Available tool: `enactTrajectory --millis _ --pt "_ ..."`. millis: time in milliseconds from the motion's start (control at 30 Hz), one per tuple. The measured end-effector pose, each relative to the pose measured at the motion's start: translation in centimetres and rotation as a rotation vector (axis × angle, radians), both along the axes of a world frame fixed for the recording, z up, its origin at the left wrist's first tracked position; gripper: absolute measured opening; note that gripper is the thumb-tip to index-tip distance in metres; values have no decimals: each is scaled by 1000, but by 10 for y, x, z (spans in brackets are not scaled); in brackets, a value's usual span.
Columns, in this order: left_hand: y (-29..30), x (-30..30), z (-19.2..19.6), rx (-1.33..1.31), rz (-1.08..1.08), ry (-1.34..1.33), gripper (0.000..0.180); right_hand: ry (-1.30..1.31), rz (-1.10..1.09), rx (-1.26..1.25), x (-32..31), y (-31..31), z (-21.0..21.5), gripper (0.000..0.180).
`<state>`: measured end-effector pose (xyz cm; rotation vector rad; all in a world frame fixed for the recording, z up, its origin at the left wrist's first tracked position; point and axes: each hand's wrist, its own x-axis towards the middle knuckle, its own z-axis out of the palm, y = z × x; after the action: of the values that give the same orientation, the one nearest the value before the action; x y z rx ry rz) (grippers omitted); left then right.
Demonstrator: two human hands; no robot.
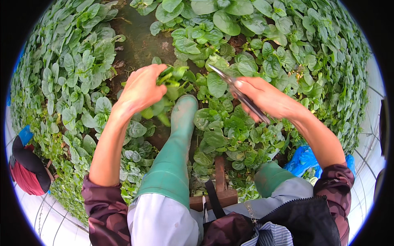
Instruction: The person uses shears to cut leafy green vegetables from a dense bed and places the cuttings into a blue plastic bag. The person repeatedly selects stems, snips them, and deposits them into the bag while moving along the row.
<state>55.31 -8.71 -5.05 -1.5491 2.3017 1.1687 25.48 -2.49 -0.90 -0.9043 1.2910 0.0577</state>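
Observation:
My left hand [140,89] is closed round a bunch of green leaves [171,78], above the soil strip just past my forward boot. Stems and leaves stick out to the right of its fingers, and some hang below the palm. My right hand [262,96] grips a pair of scissors [222,75] over the plants on the right. Their pointed metal blades aim up and left, toward the bunch but apart from it. The blades look nearly together. Dense leafy plants [219,135] grow directly beneath the scissors.
A green rubber boot [166,168] stands between the plant rows; the other boot [274,178] is at right. Below me is a wooden stool [223,197]. A blue plastic bag [301,162] lies by my right forearm. Another person [30,164] is at far left. Bare soil [150,47] runs ahead.

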Motion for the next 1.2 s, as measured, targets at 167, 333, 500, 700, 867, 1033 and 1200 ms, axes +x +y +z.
enactTrajectory --millis 167,333,500,700,867,1033,1200 --pt "15 -26 34 -31 -372 6 32 -10 -266 236 -52 48 9 46" --pt "37 -71 18 -38 -491 177 34 -30 -450 174 -64 74 -3 48" --pt "54 -89 -2 -213 -663 -79 27 -37 -125 153 -48 64 0 47" --pt "59 -88 -16 -396 -665 -100 37 48 50 37 -31 33 -23 48" --pt "55 -79 -15 -394 -582 -27 46 60 92 -26 -22 20 -34 47" --pt "41 -55 5 -251 -501 123 47 64 45 -33 -33 32 -17 48" --pt "25 -33 52 89 -485 46 39 -173 -182 234 -68 76 9 46"
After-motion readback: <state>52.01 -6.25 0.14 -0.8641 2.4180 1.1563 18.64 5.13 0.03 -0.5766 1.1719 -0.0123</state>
